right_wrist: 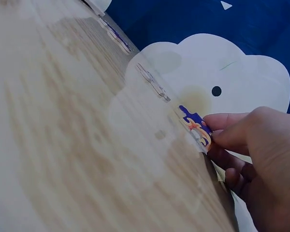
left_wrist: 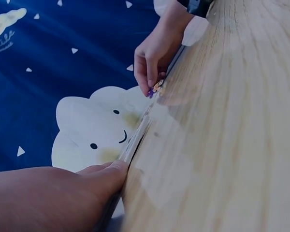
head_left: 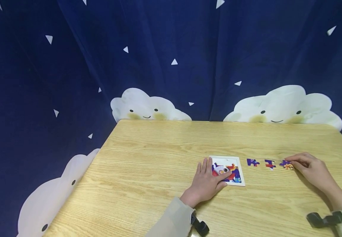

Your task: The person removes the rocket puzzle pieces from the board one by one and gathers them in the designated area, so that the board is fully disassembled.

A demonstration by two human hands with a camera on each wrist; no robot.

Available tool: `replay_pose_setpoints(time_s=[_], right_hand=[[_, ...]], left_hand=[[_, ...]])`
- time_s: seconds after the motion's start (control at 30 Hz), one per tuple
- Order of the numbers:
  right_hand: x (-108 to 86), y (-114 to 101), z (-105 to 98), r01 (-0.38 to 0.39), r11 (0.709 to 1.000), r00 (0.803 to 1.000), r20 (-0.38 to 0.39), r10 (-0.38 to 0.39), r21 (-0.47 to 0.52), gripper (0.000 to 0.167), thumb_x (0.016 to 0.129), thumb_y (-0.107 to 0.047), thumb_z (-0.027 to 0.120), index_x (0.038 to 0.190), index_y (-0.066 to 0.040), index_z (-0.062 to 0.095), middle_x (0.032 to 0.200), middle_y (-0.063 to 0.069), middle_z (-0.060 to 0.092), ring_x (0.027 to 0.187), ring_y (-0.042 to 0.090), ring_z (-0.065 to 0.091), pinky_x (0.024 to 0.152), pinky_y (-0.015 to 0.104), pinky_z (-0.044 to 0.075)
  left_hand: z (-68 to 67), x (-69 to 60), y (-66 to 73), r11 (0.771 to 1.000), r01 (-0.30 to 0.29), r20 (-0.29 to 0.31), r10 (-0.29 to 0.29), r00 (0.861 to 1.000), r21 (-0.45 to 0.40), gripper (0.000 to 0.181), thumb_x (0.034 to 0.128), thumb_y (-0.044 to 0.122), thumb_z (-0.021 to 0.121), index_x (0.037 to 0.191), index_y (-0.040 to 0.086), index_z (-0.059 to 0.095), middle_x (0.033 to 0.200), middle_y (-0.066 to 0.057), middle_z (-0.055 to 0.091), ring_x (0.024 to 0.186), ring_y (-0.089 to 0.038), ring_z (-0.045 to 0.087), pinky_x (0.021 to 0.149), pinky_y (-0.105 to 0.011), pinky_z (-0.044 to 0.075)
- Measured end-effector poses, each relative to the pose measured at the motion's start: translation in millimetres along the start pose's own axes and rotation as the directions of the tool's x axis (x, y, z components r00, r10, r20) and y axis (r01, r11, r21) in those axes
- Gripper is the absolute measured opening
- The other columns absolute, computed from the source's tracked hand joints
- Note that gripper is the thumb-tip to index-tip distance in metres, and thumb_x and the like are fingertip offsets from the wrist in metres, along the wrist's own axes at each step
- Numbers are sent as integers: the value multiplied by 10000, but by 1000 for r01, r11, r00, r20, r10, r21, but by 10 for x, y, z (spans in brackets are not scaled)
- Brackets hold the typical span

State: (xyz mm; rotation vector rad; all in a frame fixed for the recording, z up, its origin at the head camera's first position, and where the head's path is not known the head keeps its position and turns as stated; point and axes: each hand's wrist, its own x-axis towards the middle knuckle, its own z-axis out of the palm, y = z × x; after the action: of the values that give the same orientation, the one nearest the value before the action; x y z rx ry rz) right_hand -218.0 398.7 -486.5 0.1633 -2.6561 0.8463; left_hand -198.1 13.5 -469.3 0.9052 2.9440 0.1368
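Observation:
A white-framed puzzle tray [head_left: 242, 177] lies on the table, partly filled with colourful pieces. My left hand [head_left: 204, 184] rests over its left side, fingers extended, the palm on the table. To the tray's right, two loose pieces, one purple [head_left: 252, 162] and one purple and red [head_left: 270, 164], lie in a row. At the row's right end, my right hand [head_left: 316, 171] pinches a purple and orange piece [head_left: 285, 164] between thumb and fingertips. In the right wrist view that piece [right_wrist: 197, 126] is tilted up at the table's surface.
The wooden table [head_left: 135, 171] reaches back to a dark blue curtain [head_left: 159, 39] with white triangles and smiling clouds. Dark straps with devices sit on both wrists, the left one [head_left: 199, 225] close to the table's surface.

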Motion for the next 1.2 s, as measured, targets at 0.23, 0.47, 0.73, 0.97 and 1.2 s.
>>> replay_pose_setpoints(time_s=[0.23,0.47,0.73,0.97,1.2], right_hand=[[-5,-2,15,-4,1000,1000,-13,4,-17,128,937,-63,638,1007,-76,744,907,-383,452,869,-313,328,645,-5,359],[-15,-17,4,6,1000,1000,-24,-6,-14,121,939,-62,633,989,-87,741,916,-371,463,869,-315,338,644,-8,361],[-16,-60,7,18,1000,1000,-16,-18,2,138,934,-47,633,1002,-97,743,918,-380,459,855,-285,358,639,29,368],[-19,-179,43,45,999,999,-30,-44,23,134,928,-52,642,1020,-83,734,938,-340,493,851,-270,382,648,8,368],[28,-453,203,93,995,996,-13,-93,43,200,896,-86,700,1094,-54,693,884,22,633,749,-177,456,593,51,409]], left_hand=[[26,15,-9,1000,5,-22,-4,1000,8,455,1026,546,298,1481,532,279,1623,-230,177,1525,-369,164,1236,-513,239],[45,32,-16,1000,-1,-58,1,998,0,366,1013,541,366,1338,406,465,1592,-258,249,1508,-386,216,1217,-530,271],[38,15,-112,997,-50,-30,49,998,-53,385,1040,435,348,1407,400,461,1611,-269,167,1522,-388,150,1240,-527,214],[-13,-25,-273,981,-147,-16,146,989,-124,420,1043,349,378,1449,446,426,1629,-242,122,1536,-350,114,1247,-501,217],[-19,-59,-372,968,-237,-127,225,966,-82,344,1020,399,471,1354,402,554,1579,-197,313,1489,-356,280,1213,-477,310]])
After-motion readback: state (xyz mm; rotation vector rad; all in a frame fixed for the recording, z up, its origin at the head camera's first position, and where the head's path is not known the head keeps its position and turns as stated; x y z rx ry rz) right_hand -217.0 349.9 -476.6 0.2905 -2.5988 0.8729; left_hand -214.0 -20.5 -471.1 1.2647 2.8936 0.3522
